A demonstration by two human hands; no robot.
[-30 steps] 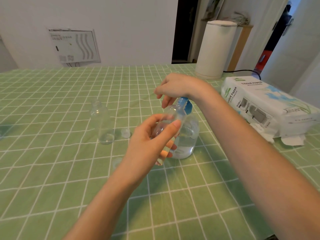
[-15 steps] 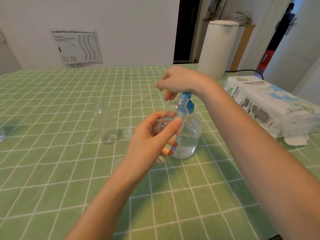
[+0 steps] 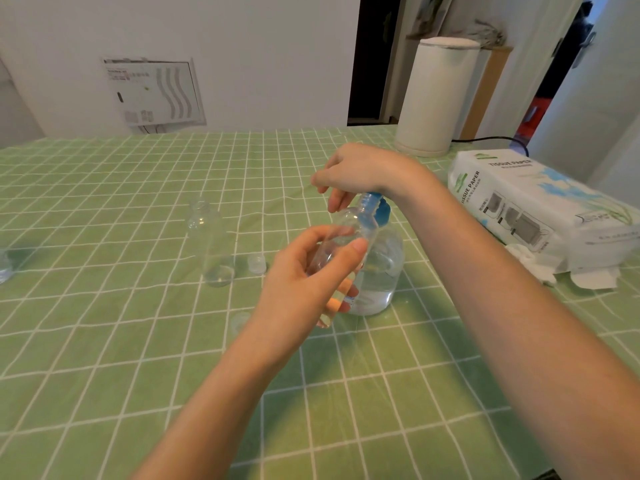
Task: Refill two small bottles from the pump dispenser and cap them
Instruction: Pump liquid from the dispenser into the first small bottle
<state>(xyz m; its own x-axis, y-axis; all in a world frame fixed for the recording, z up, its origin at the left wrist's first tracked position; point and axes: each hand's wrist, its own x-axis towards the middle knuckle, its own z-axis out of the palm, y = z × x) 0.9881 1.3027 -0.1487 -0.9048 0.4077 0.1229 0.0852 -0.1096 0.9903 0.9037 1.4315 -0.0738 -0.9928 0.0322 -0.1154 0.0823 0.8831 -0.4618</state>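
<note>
My left hand (image 3: 304, 282) grips a small clear bottle (image 3: 349, 230), tilted with its mouth up against the blue pump head (image 3: 375, 206) of the clear dispenser (image 3: 381, 275). My right hand (image 3: 356, 171) rests on top of that pump head, fingers curled down over it. A second small clear bottle (image 3: 211, 244) stands uncapped on the green checked tablecloth (image 3: 104, 341) to the left, with a little liquid in its bottom. One small clear cap (image 3: 257, 264) lies beside it; another cap (image 3: 239, 320) lies nearer, partly behind my left wrist.
A pack of tissue paper (image 3: 540, 209) lies at the right with loose tissues (image 3: 533, 265) in front. A tall white cylinder (image 3: 434, 95) stands at the back right with a black cable. A clear object (image 3: 4, 265) shows at the left edge.
The pump head has risen a little under my right hand. My left hand keeps the small bottle at the spout. The view has shifted slightly.
</note>
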